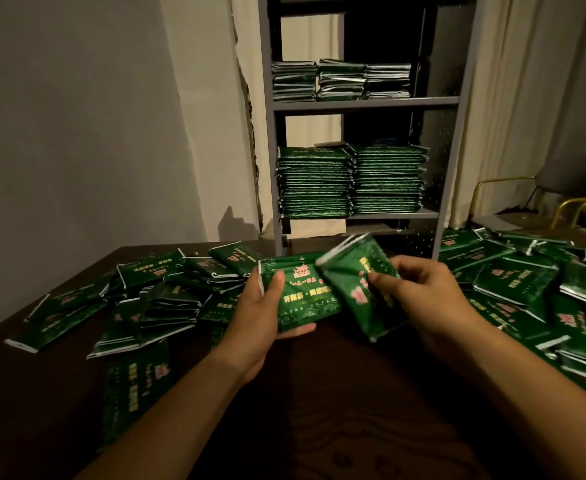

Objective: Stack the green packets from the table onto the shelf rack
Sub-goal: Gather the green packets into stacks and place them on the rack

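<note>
While loose packets are littering the desk, the left hand is gripping one flat packet and the right hand is pinching another; light, floppy, slick, best held by the edges.

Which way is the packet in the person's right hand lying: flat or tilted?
Tilted. The packet in the right hand slants with its upper edge raised and blurred, overlapping the flatter packet held in the left hand.
</note>
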A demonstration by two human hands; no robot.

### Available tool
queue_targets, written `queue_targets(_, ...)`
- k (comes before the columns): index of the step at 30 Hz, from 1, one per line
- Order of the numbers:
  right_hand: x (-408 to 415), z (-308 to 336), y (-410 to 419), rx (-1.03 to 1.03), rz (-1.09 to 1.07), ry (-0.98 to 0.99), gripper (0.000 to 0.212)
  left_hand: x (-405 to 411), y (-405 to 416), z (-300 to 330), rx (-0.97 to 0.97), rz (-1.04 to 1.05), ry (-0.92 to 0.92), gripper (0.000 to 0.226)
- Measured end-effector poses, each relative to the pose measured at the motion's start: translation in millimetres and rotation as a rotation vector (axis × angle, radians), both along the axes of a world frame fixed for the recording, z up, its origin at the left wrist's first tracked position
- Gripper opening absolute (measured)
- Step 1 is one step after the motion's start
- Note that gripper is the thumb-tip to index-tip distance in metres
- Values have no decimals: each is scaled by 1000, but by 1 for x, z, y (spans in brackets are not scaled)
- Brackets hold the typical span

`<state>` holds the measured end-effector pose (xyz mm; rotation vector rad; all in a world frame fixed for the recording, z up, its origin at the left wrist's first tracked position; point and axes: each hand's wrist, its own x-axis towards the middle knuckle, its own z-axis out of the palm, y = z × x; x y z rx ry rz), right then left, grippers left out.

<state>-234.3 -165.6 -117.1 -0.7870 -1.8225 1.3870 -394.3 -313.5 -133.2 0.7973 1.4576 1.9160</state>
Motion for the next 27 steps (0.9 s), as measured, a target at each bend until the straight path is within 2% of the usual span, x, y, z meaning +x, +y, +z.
queue_targets(2, -3, 1, -2, -332, 94, 156, 17, 1, 0, 1, -9, 26, 5, 43)
queue_targets(3, -4, 2, -4, -430, 113, 173, 23, 2, 0, 2, -8, 35, 8, 47)
queue_targets(7, -9, -2, -21, -569, 236, 144, 30, 7, 0, 2, 14, -6, 44, 33)
queue_targets(9, -12, -7, -28, -520, 229, 111, 40, 12, -1, 2, 13, -63, 57, 37)
queue_targets(11, -11, -8, -27, -267, 169, -62, 52, 13, 0, 1, -16, -57, 138, 45)
queue_targets(13, -7, -4, -23, -27, 78, -186, 62, 9, 1, -1, -40, -40, 172, 42)
queue_targets(16, -1, -4, -13, -24, 196, -41, 83, 4, 0, -6, -118, -79, 219, 43)
queue_targets(18, 0, -8, -8, 29, 322, -51, 70, 4, -3, -7, -205, -91, 326, 50)
queue_targets(20, -1, -12, -6, 108, 352, -68, 56, 3, -4, -7, -260, -45, 432, 58)
queue_targets(22, -2, -13, -4, 89, 338, -34, 59, 3, -5, -6, -216, -1, 448, 57)
queue_targets(24, -3, -15, -4, 53, 387, -27, 74, 4, -3, -6, -173, 6, 426, 55)
queue_targets(25, -3, -19, -5, 47, 427, -60, 78, 6, -2, -8, -177, -9, 432, 56)
queue_targets(27, -4, -23, -9, 37, 475, -149, 75, 10, 0, -12, -233, -40, 494, 54)
